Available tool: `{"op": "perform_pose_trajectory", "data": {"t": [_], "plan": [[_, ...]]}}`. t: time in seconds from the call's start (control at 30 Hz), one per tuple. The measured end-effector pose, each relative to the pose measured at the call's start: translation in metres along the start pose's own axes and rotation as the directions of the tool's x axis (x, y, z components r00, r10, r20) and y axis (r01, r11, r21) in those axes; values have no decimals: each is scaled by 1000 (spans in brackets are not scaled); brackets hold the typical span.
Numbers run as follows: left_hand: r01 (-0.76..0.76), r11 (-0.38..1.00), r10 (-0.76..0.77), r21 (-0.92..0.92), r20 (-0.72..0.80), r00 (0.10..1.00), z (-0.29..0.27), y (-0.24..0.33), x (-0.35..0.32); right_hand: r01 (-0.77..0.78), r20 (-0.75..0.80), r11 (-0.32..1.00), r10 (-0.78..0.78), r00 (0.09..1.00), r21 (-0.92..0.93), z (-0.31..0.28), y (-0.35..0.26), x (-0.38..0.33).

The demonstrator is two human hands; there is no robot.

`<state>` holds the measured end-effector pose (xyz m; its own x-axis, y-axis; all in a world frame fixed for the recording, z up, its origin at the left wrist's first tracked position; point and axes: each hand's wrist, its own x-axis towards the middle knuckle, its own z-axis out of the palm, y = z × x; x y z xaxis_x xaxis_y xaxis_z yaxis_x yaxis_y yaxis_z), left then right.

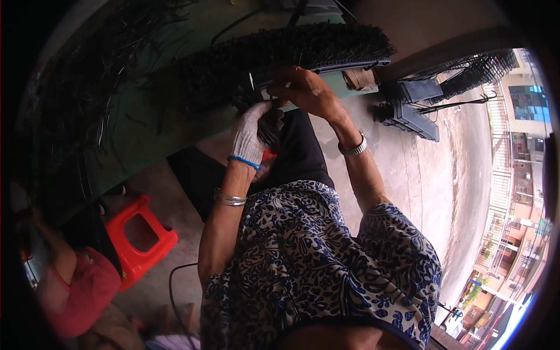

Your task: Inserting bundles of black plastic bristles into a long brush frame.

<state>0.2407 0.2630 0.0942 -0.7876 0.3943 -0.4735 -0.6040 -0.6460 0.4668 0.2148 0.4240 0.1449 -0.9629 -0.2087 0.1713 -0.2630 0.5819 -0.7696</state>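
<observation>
My left hand (252, 125) wears a white knitted glove with a blue cuff. Its fingers are closed around a bunch of black bristles (269, 129), whose strands stick out on both sides of the hand. Bare and with a metal watch at the wrist, my right hand (306, 92) has its fingers bent together just above and right of the glove. What those fingers pinch, if anything, is hidden. Directly beyond both hands lies a long brush (291, 49) with dense black bristles, its dark perforated edge toward me. A coil of tan twine (360, 79) sits by its right end.
Loose black bristles (111, 52) are heaped on the left of the green table (146, 149). Dark grey brush blocks (411, 114) stand at the right beyond the table. A red plastic stool (137, 242) is at lower left, near another person in a red garment (87, 291).
</observation>
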Motion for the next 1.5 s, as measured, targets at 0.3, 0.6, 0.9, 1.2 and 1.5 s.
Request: {"op": "perform_pose_trajectory", "data": {"t": [0.3, 0.6, 0.9, 1.2, 1.5], "plan": [[10, 998, -10, 63, 2, 1000, 10, -2, -7, -146, 28, 976, 143, 989, 161, -8, 1, -8], [26, 965, -1, 260, -97, 995, 14, 2, -9, -227, 167, 920, 182, 969, 318, -6, -3, -9], [86, 992, -79, 87, -87, 993, 1, -6, 1, 22, -523, 993, -81, 848, -118, -1, 13, 6], [80, 987, -74, 140, -45, 996, -1, -8, 3, 120, -562, 943, -284, 777, -311, 10, 34, 28], [101, 977, -90, 189, -67, 994, 4, -8, 1, 10, -493, 883, -272, 826, -470, 16, 40, 26]]}}
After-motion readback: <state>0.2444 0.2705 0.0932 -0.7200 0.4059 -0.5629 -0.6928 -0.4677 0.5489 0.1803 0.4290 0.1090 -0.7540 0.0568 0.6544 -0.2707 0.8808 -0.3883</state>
